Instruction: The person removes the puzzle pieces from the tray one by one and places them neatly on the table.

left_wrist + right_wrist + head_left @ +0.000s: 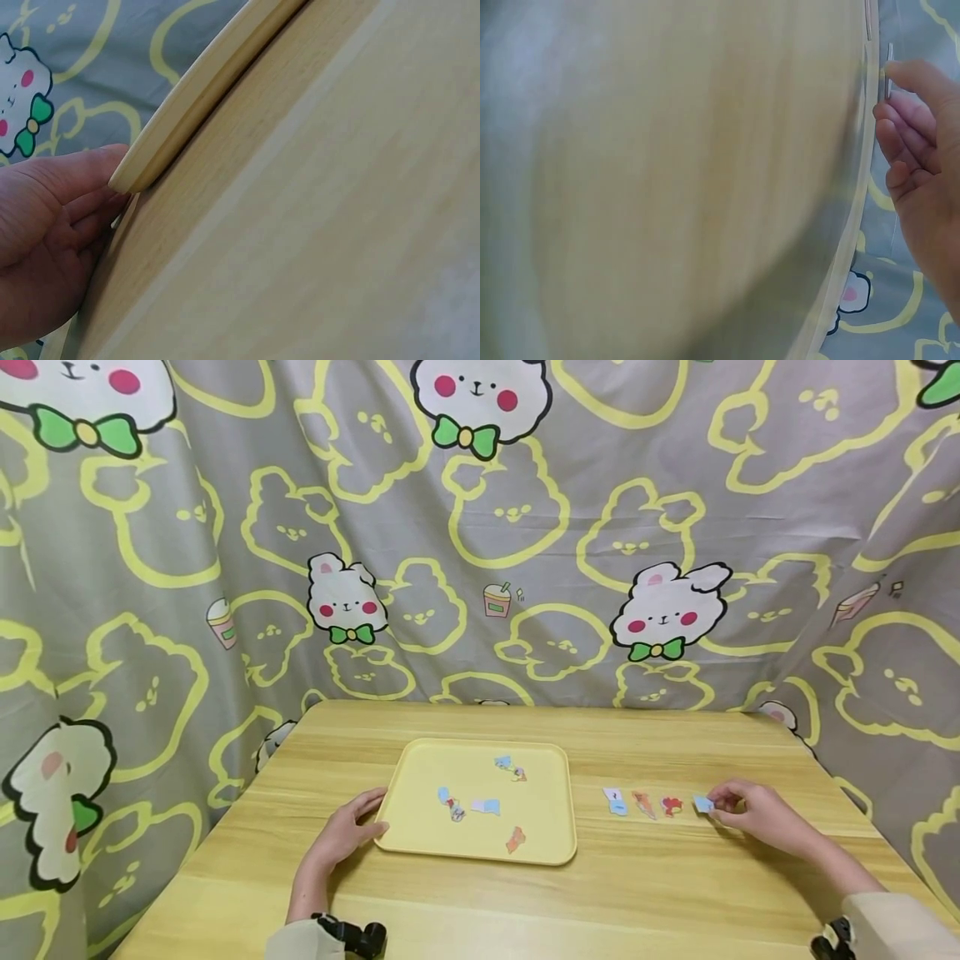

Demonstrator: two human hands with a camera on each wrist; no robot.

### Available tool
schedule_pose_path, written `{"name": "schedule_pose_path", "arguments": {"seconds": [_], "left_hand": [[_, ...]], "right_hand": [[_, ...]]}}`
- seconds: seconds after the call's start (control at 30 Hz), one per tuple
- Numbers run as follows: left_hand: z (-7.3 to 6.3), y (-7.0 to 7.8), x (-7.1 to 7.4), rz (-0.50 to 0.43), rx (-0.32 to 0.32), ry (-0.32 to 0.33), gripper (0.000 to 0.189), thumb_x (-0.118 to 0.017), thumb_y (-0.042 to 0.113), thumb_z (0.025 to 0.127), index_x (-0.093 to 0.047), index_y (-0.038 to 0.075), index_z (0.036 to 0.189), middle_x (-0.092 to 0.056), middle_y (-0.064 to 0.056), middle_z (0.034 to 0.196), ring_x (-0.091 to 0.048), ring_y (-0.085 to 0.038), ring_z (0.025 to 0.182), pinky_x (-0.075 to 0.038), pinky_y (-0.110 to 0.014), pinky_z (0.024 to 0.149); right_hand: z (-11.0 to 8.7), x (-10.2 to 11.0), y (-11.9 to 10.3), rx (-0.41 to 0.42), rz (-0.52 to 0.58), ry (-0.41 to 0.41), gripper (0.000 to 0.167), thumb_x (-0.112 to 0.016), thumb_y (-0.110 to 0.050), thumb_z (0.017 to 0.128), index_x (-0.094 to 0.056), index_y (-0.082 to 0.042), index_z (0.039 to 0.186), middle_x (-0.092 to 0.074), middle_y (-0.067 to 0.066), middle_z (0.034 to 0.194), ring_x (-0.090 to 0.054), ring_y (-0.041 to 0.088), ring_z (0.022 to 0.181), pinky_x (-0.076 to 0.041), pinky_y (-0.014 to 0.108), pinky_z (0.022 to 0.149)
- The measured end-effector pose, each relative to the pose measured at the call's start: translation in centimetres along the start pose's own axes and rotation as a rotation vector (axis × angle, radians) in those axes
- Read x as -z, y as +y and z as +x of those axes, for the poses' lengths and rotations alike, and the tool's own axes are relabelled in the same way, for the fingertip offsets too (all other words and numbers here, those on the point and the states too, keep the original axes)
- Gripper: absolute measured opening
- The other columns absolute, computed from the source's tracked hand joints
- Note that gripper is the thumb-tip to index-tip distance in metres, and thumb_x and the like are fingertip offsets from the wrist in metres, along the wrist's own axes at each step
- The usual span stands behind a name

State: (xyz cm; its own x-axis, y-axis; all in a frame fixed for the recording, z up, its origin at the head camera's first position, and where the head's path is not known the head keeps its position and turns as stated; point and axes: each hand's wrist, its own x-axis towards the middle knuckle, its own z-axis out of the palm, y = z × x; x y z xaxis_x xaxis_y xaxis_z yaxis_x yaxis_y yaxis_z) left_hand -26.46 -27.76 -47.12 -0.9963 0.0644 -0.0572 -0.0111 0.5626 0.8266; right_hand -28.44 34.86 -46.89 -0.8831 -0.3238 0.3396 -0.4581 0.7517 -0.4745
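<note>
My left hand [347, 832] grips the left edge of a pale yellow tray [405, 843]; in the left wrist view, its fingers lie at the corner of the tray's rim [184, 105]. To the right of the tray, my right hand [761, 817] pinches a small flat light-blue picture piece [703, 804] between thumb and fingers. That piece [889, 71] appears edge-on as a thin strip in the right wrist view. It is at the right end of a row with a white-and-blue piece [615, 802], an orange piece [644, 804] and a red piece [671, 807].
Several small picture pieces lie on the tray, among them a pale pink-and-blue one [486, 807] and an orange one [516, 839]. Beneath everything is a wood-grain table [480, 910]. A grey curtain [420, 527] with rabbit prints hangs behind and along both sides.
</note>
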Motion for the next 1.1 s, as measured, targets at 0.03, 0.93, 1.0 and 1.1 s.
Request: {"name": "schedule_pose_path", "arguments": {"seconds": [0.03, 0.93, 1.0, 1.1], "left_hand": [[0.04, 0.05, 0.0, -0.001, -0.002, -0.001, 0.061, -0.066, 0.01, 0.092, -0.043, 0.006, 0.147, -0.052, -0.019, 0.145, -0.032, -0.042, 0.144, -0.024, -0.06, 0.118], [-0.24, -0.44, 0.02, -0.017, -0.018, 0.008, 0.061, -0.067, 0.009, 0.09, -0.043, 0.005, 0.147, -0.053, -0.019, 0.144, -0.031, -0.041, 0.145, -0.02, -0.06, 0.119], [-0.23, -0.4, -0.02, -0.019, -0.018, 0.01, 0.062, -0.067, 0.009, 0.09, -0.044, 0.005, 0.147, -0.053, -0.019, 0.144, -0.031, -0.041, 0.145, -0.02, -0.06, 0.119], [-0.15, -0.34, -0.05, -0.01, -0.02, 0.009, 0.062, -0.068, 0.009, 0.09, -0.043, 0.004, 0.146, -0.053, -0.019, 0.144, -0.031, -0.041, 0.145, -0.02, -0.06, 0.119]], "right_hand": [[0.0, 0.02, -0.02, -0.002, -0.005, -0.001, 0.013, -0.077, -0.005, 0.08, -0.068, -0.008, 0.089, -0.06, -0.012, 0.078, -0.047, -0.01, 0.07, -0.045, 0.018, 0.059], [-0.27, -0.27, -0.05, 0.016, -0.074, -0.066, 0.016, -0.077, -0.015, 0.083, -0.074, -0.007, 0.096, -0.057, -0.012, 0.081, -0.045, -0.01, 0.07, -0.045, 0.019, 0.059], [-0.33, -0.19, -0.1, 0.031, -0.084, -0.056, 0.016, -0.077, -0.015, 0.083, -0.074, -0.006, 0.096, -0.056, -0.013, 0.08, -0.044, -0.01, 0.07, -0.044, 0.019, 0.058], [-0.36, -0.05, -0.16, 0.047, -0.097, -0.042, 0.017, -0.077, -0.014, 0.082, -0.074, -0.005, 0.096, -0.055, -0.014, 0.079, -0.043, -0.011, 0.07, -0.044, 0.019, 0.058]]}}
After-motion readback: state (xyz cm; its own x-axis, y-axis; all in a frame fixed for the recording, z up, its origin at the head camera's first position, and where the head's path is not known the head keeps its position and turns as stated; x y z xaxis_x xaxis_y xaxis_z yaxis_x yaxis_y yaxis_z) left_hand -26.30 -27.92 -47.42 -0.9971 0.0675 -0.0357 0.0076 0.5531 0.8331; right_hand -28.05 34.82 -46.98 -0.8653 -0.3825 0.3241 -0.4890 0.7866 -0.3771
